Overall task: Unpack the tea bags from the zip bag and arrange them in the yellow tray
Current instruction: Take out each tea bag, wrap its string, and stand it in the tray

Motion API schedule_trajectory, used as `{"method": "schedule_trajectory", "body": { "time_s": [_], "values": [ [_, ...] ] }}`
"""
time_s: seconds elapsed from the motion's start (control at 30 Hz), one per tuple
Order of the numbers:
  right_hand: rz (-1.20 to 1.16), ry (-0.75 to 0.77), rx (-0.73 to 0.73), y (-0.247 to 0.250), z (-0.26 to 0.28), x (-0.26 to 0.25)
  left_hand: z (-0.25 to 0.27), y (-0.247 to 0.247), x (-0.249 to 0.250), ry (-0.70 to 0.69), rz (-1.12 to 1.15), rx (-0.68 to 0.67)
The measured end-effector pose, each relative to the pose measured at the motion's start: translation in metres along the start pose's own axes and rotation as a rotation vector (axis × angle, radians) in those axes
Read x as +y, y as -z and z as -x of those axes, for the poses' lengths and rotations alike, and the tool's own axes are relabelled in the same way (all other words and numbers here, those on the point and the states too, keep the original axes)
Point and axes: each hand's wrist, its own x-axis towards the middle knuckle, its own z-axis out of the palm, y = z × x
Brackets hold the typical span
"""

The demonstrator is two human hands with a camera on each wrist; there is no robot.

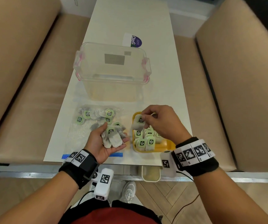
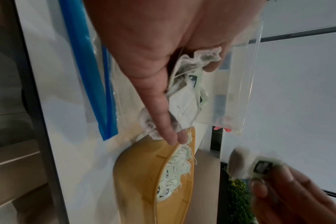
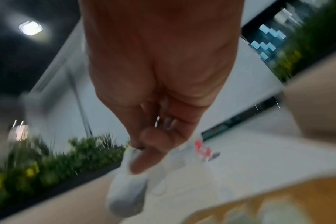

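We are partway: our right hand (image 1: 160, 122) pinches one tea bag (image 1: 138, 122) above the half-filled yellow tray (image 1: 164, 147), our left hand (image 1: 107, 141) cups several, and more wait in the zip bag (image 1: 81, 126).

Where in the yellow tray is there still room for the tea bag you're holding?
The yellow tray is bare at its near right corner, beside the standing tea bags. Its left and middle are crowded. The right hand holds one tea bag above it.

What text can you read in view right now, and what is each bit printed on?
"ClayG", cut off: purple and white sticker on the table, beyond the clear plastic box.
Green tea bag tags in the yellow tray: dark logo, too small to read.
Wristband markers: square codes, no words.
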Motion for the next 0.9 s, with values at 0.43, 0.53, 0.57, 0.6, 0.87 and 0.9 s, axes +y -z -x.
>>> {"method": "schedule_trajectory", "body": {
  "time_s": [0.43, 0.53, 0.57, 0.6, 0.87, 0.9],
  "values": [
    [0.359, -0.294, -0.058, 0.017, 0.016, 0.085, -0.01, 0.023, 0.004, -0.091, -0.057, 0.083],
    [0.331, -0.352, -0.092, 0.009, 0.018, 0.096, -0.01, 0.023, 0.005, -0.097, -0.06, 0.091],
    [0.332, -0.362, -0.097, 0.006, 0.018, 0.098, -0.01, 0.023, 0.005, -0.095, -0.059, 0.093],
    [0.334, -0.369, -0.098, 0.003, 0.018, 0.1, -0.01, 0.023, 0.005, -0.092, -0.059, 0.095],
    [0.308, -0.39, -0.008, -0.018, 0.015, 0.112, -0.009, 0.021, 0.002, -0.096, -0.069, 0.116],
    [0.287, -0.391, 0.012, -0.02, 0.015, 0.113, -0.009, 0.021, 0.001, -0.104, -0.071, 0.122]
  ]
}}
